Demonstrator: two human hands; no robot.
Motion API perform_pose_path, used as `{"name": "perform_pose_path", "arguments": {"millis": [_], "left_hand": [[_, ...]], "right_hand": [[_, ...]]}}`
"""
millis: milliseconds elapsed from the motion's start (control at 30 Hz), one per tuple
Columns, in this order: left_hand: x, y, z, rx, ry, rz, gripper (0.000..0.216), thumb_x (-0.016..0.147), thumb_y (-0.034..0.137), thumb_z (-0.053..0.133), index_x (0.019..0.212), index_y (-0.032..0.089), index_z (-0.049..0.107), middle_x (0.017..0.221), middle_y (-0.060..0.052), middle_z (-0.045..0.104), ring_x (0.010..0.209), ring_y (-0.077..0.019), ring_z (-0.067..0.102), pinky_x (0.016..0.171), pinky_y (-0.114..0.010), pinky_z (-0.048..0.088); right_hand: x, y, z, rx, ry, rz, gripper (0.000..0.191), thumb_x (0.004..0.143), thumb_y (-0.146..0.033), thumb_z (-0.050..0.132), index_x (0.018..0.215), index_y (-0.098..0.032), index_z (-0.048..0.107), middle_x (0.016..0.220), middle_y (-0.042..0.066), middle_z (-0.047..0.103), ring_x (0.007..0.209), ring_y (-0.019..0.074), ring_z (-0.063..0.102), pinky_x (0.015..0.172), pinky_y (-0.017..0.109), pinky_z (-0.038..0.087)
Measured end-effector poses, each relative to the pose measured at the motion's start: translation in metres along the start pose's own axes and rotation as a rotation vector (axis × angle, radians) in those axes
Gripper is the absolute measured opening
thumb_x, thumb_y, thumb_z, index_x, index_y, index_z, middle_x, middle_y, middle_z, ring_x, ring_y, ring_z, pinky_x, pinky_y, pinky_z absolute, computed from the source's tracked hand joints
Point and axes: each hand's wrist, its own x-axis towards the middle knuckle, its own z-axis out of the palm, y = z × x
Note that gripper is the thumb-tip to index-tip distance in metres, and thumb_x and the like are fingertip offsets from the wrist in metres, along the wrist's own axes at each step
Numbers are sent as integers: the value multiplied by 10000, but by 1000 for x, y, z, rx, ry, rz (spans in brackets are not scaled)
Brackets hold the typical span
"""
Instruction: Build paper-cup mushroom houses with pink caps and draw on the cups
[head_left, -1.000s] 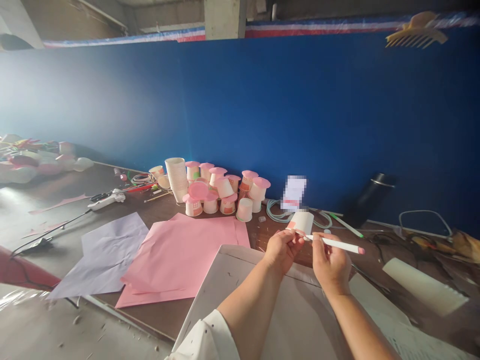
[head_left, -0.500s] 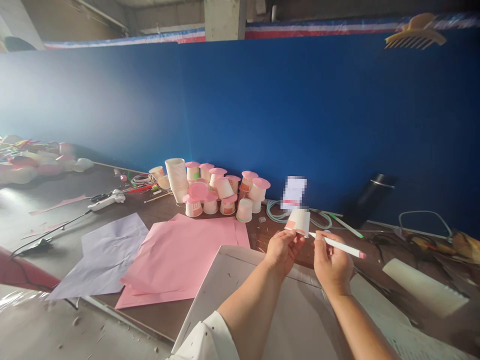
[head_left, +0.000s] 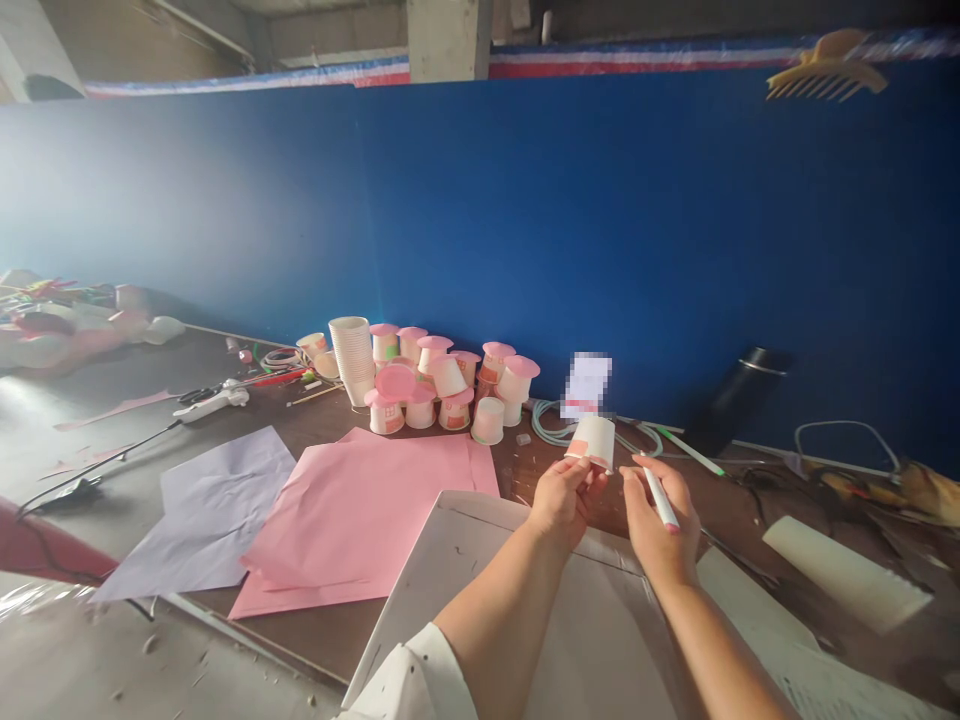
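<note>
My left hand (head_left: 564, 497) is closed on the lower part of a white paper cup (head_left: 595, 439), which is upside down and has an orange-red patch on its side. Just to the right, my right hand (head_left: 663, 520) grips a white marker (head_left: 658, 497) with a pinkish-red end that points down toward me. A small gap separates the marker from the cup. Beyond my hands stand several upturned cups with pink paper tops (head_left: 454, 408), some stacked on others, and a tall stack of nested white cups (head_left: 351, 360).
Pink paper sheets (head_left: 360, 520) and lilac sheets (head_left: 217, 505) lie to the left. Under my forearms is a large white board (head_left: 427, 580). A black bottle (head_left: 739, 400), a green-and-white marker (head_left: 690, 450) and cables (head_left: 551, 424) are along the blue partition (head_left: 600, 200).
The marker has come away from the cup and swung round in my right hand, its rear end now nearer me. The cup has shifted slightly left in my left hand.
</note>
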Motion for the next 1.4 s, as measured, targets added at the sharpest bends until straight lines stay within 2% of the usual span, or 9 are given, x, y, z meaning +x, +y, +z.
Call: {"name": "perform_pose_path", "arguments": {"millis": [200,467,667,833,1133,1400], "left_hand": [[2,-1,0,20,-7,2,186,744,190,847,701,92,694,664,-12,620,640,-68,599,777,-192,532],[3,-2,-1,13,-15,0,211,730,202,854,677,94,680,646,-10,619,622,-66,600,759,-190,529],[1,-3,-1,36,-51,6,227,709,225,867,665,95,686,668,-34,650,646,-87,621,768,-213,531],[3,-5,-3,26,-51,-4,190,709,207,853,695,76,717,687,-54,670,663,-93,636,765,-207,527],[3,-4,-1,44,-33,-17,107,753,142,770,690,63,734,698,-77,683,658,-102,634,739,-208,518],[6,-6,-2,78,-47,-6,119,733,160,786,683,69,727,674,-71,685,617,-95,615,706,-208,511]], "right_hand": [[-2,3,1,-23,-67,-61,403,807,-487,629,1097,-209,651,967,102,736,692,235,672,682,382,534],[-3,8,1,-41,-142,-90,402,828,-518,605,1102,-227,647,958,76,716,808,259,688,741,393,539],[-2,9,1,-58,-140,-95,407,834,-543,585,1079,-223,647,928,75,712,812,260,682,747,392,539],[-2,11,1,-55,-140,-88,424,836,-557,594,1098,-229,646,982,79,711,861,262,686,778,391,538],[-2,13,2,-69,-80,-223,398,878,-565,585,1067,-221,649,986,90,687,931,274,661,821,404,526],[-1,13,1,-61,-91,-223,393,898,-579,560,1045,-228,656,971,83,689,905,266,664,792,391,523]]}}
